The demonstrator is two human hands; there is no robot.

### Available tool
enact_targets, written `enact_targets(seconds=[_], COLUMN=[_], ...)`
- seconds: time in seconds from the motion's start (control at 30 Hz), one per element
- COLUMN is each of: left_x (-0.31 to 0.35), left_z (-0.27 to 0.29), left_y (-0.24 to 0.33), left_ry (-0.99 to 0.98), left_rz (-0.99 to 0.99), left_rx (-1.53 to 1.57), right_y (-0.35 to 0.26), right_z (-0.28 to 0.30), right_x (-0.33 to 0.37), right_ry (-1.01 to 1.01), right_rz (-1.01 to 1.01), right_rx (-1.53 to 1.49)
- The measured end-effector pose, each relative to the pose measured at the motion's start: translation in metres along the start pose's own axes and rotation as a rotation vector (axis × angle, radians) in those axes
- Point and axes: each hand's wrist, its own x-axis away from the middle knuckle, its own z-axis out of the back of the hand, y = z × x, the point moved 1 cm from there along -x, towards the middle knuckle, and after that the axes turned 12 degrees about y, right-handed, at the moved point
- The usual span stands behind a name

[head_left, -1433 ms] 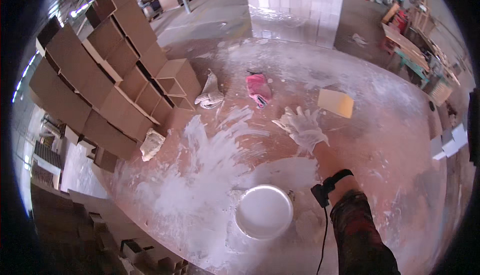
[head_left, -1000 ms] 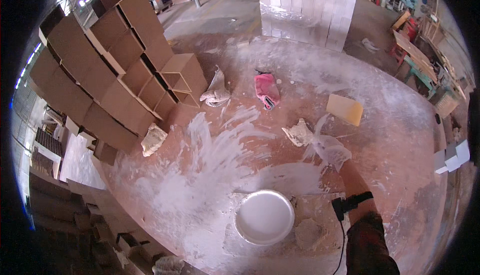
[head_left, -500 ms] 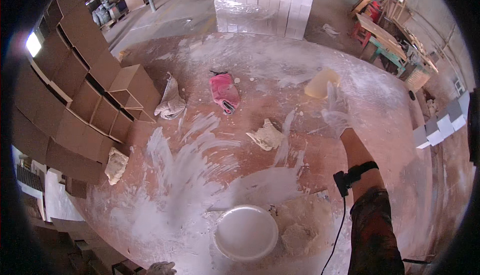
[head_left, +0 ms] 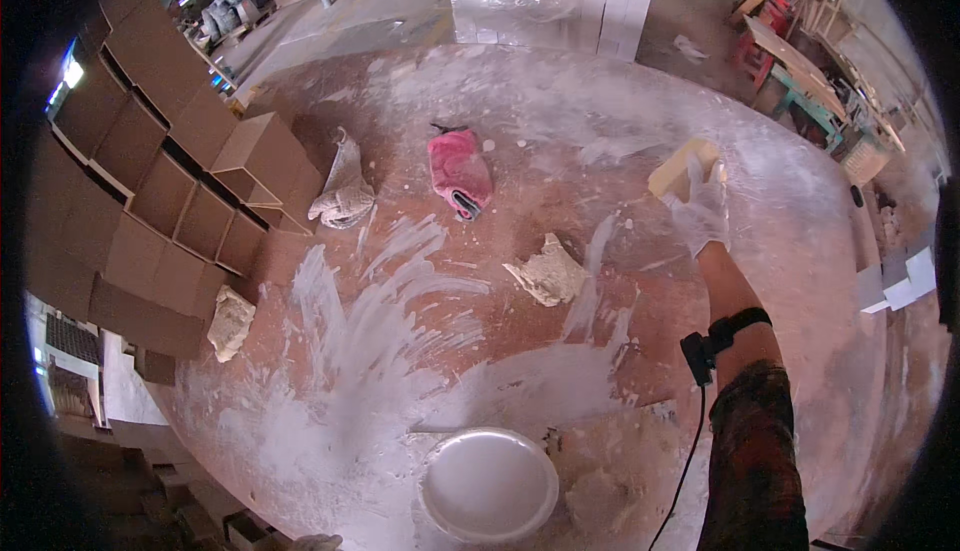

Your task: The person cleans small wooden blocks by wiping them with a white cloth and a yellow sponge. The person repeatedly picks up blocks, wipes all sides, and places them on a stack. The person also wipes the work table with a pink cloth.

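Observation:
At the right of the wide, white-smeared reddish tabletop (head_left: pixel 690 301), my right hand (head_left: pixel 698 213) wears a thin whitish glove and is closed on a pale yellow sponge (head_left: pixel 672 173). The sponge is against or just above the surface; I cannot tell which. Only a sliver of my left hand (head_left: pixel 318 543) shows at the lower edge, its fingers mostly cut off. A round white basin (head_left: pixel 489 486) filled with whitish liquid stands near me. Left of my right hand lies a crumpled cream-coloured piece (head_left: pixel 548 271).
A pink cloth (head_left: pixel 460 169) and a grey-white rag (head_left: pixel 345 186) lie farther back. Brown cardboard boxes (head_left: pixel 140 241) are stacked at the left, beside another cream piece (head_left: pixel 232 323). A wrapped stack of pale boxes (head_left: pixel 550 1) stands beyond. A dark cable (head_left: pixel 685 471) hangs from my right wrist strap.
My right hand and the sponge appear slightly farther right. The view has shifted a little, and less of my left hand shows at the lower edge.

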Motion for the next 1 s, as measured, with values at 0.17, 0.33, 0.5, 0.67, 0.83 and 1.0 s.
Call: enact_targets(seconds=[0.17, 0.33, 0.5, 0.67, 0.83, 1.0], left_x=[-0.053, -0.082, -0.064, -0.033, -0.021, 0.002], left_z=[0.018, 0.018, 0.012, 0.018, 0.034, 0.000], left_y=[0.007, 0.014, 0.021, 0.011, 0.008, 0.003], left_ry=[0.025, 0.123, 0.090, 0.053, -0.155, 0.042], left_rz=[-0.096, -0.091, -0.199, -0.121, -0.056, 0.273], left_rx=[0.077, 0.148, 0.095, -0.015, -0.188, 0.200], right_y=[0.030, 0.084, 0.015, 0.030, 0.090, 0.095], right_z=[-0.044, -0.053, 0.032, -0.039, -0.080, 0.026], right_x=[0.014, 0.040, -0.003, -0.012, 0.002, 0.042], right_ry=[-0.059, -0.107, 0.097, -0.217, -0.140, -0.177], right_rz=[-0.132, -0.310, -0.318, 0.058, 0.139, 0.481], right_rx=[-0.309, -0.551, -0.764, -0.003, 0.221, -0.172])
